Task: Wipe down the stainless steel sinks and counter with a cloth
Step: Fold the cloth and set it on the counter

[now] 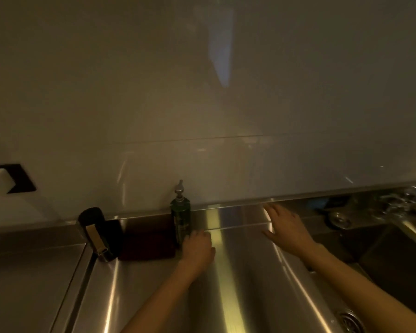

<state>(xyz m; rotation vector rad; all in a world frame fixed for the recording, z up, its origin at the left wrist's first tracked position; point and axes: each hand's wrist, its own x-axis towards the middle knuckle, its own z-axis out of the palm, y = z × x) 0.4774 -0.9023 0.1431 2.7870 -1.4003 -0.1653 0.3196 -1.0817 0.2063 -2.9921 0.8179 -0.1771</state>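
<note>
A stainless steel sink [238, 272] fills the lower middle of the dim view, with its drain [349, 319] at the bottom right. My left hand [198, 247] sits at the sink's back left corner with its fingers curled, touching the base of a green soap pump bottle [181, 218]. No cloth is visible in it. My right hand [287, 227] lies flat with fingers spread on the sink's back ledge [238, 213]. A dark red flat pad [148, 242], sponge or cloth I cannot tell, lies left of the bottle.
A black cylinder [97, 233] stands left of the pad. The steel counter [29, 280] runs left of it. A second basin [399, 260] lies at the right, with a round strainer [339, 219] and shiny tap parts [404, 204] behind. A glossy wall [202, 92] rises behind.
</note>
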